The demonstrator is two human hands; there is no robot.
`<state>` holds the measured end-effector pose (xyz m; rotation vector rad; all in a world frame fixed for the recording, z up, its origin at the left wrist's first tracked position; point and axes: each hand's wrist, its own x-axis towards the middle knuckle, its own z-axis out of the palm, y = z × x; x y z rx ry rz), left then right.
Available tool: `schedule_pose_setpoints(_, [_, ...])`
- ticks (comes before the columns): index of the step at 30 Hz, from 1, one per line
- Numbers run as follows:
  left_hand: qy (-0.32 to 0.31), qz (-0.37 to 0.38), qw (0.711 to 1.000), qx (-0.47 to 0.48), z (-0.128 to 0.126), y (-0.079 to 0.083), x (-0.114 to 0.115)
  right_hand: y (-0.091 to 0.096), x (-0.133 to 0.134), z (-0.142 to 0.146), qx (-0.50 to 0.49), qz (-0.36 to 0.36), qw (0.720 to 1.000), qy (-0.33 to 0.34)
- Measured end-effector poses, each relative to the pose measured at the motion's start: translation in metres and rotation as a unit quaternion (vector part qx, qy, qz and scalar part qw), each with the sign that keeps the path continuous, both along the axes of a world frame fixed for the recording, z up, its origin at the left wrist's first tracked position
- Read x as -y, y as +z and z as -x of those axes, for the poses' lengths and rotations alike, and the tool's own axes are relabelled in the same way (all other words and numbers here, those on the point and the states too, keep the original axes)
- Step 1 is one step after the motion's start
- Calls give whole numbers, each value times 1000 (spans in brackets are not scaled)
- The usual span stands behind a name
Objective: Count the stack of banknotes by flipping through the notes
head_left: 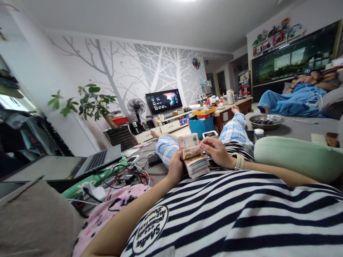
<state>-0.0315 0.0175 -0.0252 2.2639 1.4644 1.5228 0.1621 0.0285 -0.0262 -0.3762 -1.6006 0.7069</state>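
A thick wad of banknotes [197,166] rests at my lap, folded over, with many edges fanned toward me. My left hand [176,165] is closed around the wad's left side. One pinkish banknote [188,140] stands up at the far side of the wad, and a brownish one lies curved below it. My right hand [216,151], with a pale watch on the wrist, has thumb and forefinger pinched together at the right edge of the notes. The exact note between those fingertips is partly hidden.
To the left lie an open laptop [98,160], tangled cables [131,175] and a pink cloth [115,203]. A metal bowl [266,122] of dark round items and a green cushion [297,153] are at right. Another person under a blue blanket [293,100] reclines beyond, holding a phone.
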Motion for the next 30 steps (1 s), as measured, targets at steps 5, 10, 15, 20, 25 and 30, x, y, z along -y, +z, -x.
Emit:
schedule_pose_setpoints(5, [0,-2,1000,-6,1,-1,-2,2,1,0,-3,-1,1000,5])
schedule_pose_setpoints(10, [5,-10,1000,-19,4,-3,-4,3,1,0,-11,15,1000,18])
schedule_pose_setpoints(15, [14,-11,1000,7,1,-2,-4,3,3,-1,12,30,997,76])
schedule_pose_setpoints(20, [7,-3,999,35,-2,4,2,5,4,-2,14,26,999,40])
schedule_pose_setpoints(25, [-57,41,984,161,-12,10,9,6,-1,-2,10,25,999,-42])
schedule_pose_setpoints(30, [-220,155,888,374,-23,5,6,4,-5,-2,1,51,998,-48])
